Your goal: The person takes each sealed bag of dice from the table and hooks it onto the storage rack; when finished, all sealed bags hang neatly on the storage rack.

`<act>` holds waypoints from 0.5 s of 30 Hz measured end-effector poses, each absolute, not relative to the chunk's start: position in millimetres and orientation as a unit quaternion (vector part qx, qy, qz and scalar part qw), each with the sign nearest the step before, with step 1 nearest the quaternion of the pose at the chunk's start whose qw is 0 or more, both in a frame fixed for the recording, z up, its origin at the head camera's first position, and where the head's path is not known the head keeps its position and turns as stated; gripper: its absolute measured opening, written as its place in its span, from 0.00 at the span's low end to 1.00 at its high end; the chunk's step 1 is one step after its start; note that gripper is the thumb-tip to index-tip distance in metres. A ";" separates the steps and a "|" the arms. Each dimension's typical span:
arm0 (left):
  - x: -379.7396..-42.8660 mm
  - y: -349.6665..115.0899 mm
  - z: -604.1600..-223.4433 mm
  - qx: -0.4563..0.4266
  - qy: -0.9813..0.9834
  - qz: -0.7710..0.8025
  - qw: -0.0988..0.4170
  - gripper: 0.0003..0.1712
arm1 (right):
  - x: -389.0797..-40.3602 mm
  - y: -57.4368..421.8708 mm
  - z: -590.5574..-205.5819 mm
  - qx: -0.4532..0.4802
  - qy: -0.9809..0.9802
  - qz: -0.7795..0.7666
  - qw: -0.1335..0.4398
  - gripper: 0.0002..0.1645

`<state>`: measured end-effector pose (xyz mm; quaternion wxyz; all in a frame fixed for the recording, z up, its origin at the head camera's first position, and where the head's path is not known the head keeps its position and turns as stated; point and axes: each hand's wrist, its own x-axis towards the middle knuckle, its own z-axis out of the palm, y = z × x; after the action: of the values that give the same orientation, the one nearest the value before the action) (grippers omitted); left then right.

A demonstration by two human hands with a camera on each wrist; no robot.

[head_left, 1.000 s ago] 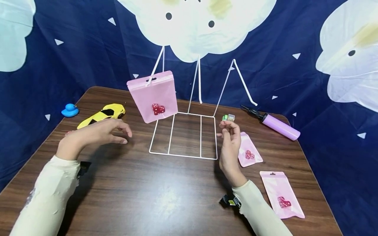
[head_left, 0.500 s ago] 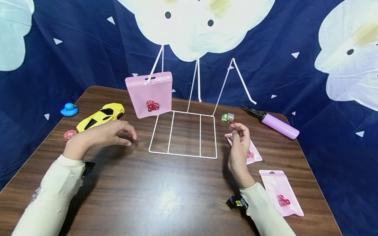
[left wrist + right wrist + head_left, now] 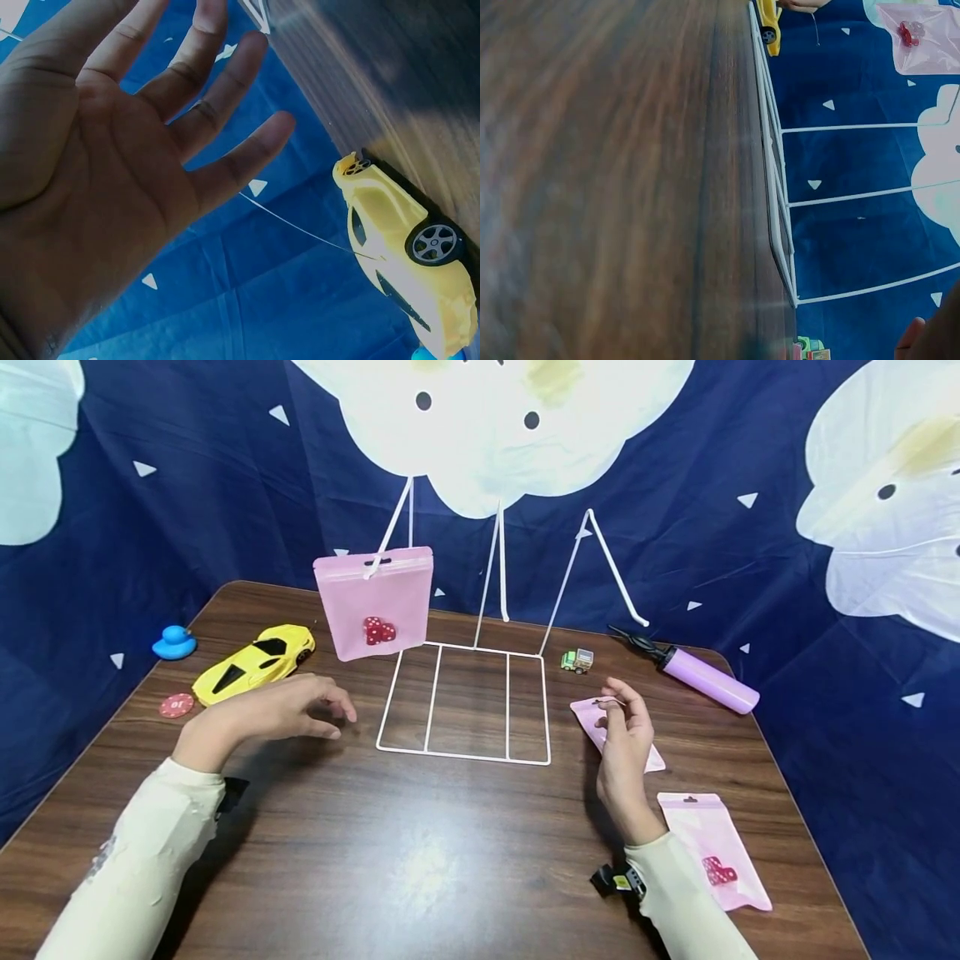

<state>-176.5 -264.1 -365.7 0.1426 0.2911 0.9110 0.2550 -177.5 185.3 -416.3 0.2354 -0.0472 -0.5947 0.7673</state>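
Note:
A pink zip pouch [image 3: 372, 602] with red dice showing through hangs by its slot from the left arm of a white wire rack [image 3: 463, 755]. My left hand [image 3: 273, 714] hovers with loosely bent fingers right of a yellow toy car [image 3: 255, 665]; in the left wrist view its palm [image 3: 112, 165] holds nothing. My right hand [image 3: 628, 756], fingers loosely bent, is over a second pink pouch [image 3: 588, 713] lying on the table, and hides most of it. Nearer the right edge lies a third pink pouch [image 3: 708, 835], also with red dice.
A blue rubber duck [image 3: 174, 643] and a red poker chip [image 3: 177, 705] lie at the left. Behind my right hand stands a small green toy truck [image 3: 577, 661]. A purple hand pump [image 3: 708, 679] lies at the back right. The rack's other two arms carry nothing.
My right hand has moved right, away from the rack and over the second pouch. The hanging pouch has swung left and straightened. My left hand has drifted slightly right, uncovering the chip.

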 end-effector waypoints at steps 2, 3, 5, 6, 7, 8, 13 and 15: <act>-176.3 -264.1 -366.3 0.293 0.911 0.254 0.139 0.11 | -178.1 187.0 -416.1 -0.046 -0.598 0.765 0.236 0.21; -176.3 -264.5 -366.4 0.294 0.912 0.253 0.136 0.11 | -178.3 187.8 -416.0 -0.046 -0.599 0.764 0.236 0.20; -176.4 -264.3 -366.7 0.296 0.912 0.251 0.132 0.11 | -178.9 189.7 -415.8 -0.045 -0.602 0.761 0.238 0.19; -176.5 -263.6 -366.8 0.296 0.912 0.250 0.133 0.11 | -179.1 190.9 -415.8 -0.045 -0.602 0.761 0.239 0.19; -176.6 -262.4 -366.9 0.296 0.912 0.251 0.134 0.11 | -179.3 192.2 -416.0 -0.046 -0.602 0.760 0.240 0.19; -176.9 -261.2 -367.0 0.297 0.912 0.249 0.134 0.11 | -179.2 193.4 -416.0 -0.048 -0.602 0.760 0.240 0.18; -176.9 -254.5 -368.3 0.297 0.912 0.243 0.143 0.10 | -178.2 199.6 -416.7 -0.051 -0.611 0.754 0.236 0.18; -176.2 -252.9 -369.4 0.298 0.913 0.240 0.138 0.10 | -178.0 202.5 -416.8 -0.048 -0.612 0.752 0.241 0.18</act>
<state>-176.2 -252.9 -369.4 0.1381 0.2985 0.9133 0.2402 -178.0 202.5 -416.8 0.2411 -0.0477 -0.6116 0.7521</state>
